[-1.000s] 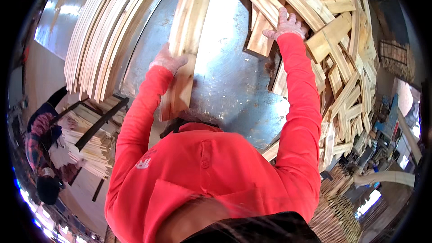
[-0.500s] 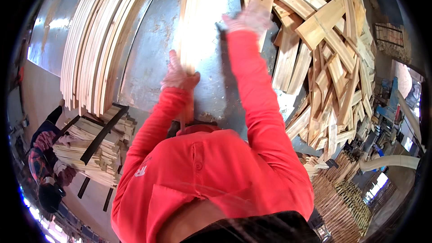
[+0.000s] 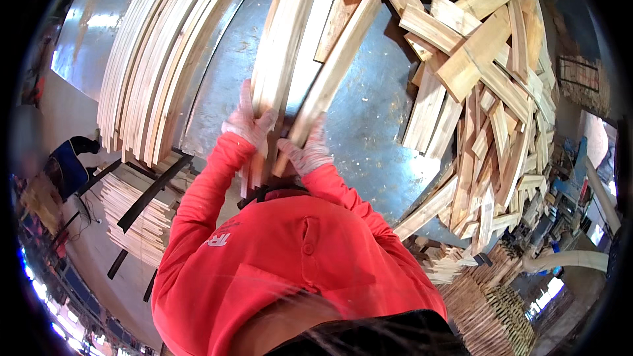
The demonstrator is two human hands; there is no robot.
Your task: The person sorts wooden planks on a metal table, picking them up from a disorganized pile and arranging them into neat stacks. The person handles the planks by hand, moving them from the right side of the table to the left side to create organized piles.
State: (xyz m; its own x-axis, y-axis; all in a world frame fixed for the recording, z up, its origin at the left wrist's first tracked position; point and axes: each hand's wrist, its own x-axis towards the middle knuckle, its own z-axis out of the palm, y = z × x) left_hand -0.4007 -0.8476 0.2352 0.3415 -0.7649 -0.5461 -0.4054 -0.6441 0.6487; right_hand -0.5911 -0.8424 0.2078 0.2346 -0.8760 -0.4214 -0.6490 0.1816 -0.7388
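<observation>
My left hand [image 3: 249, 120] is closed round the near part of a small bundle of pale wooden strips [image 3: 287, 39], which lie side by side pointing away from me. Just to its right, my right hand [image 3: 310, 151] grips the near end of a wooden board [image 3: 339, 69]. This board slants away to the far right, its near end close to the bundle. Another board [image 3: 338, 20] lies between the bundle's far part and the held board. Beneath them is a grey metal tabletop [image 3: 372, 115].
A row of long strips [image 3: 155, 59] lies on the table at left. Loose boards form a tangled heap [image 3: 475, 59] at right. Below the table's left edge is a stack of wood [image 3: 138, 214] with dark bars [image 3: 155, 194]. More stacked wood [image 3: 494, 303] stands at lower right.
My right hand has come back from the heap toward my body, bringing a board beside the bundle. My left hand stays at the strips. The person at far left has shifted.
</observation>
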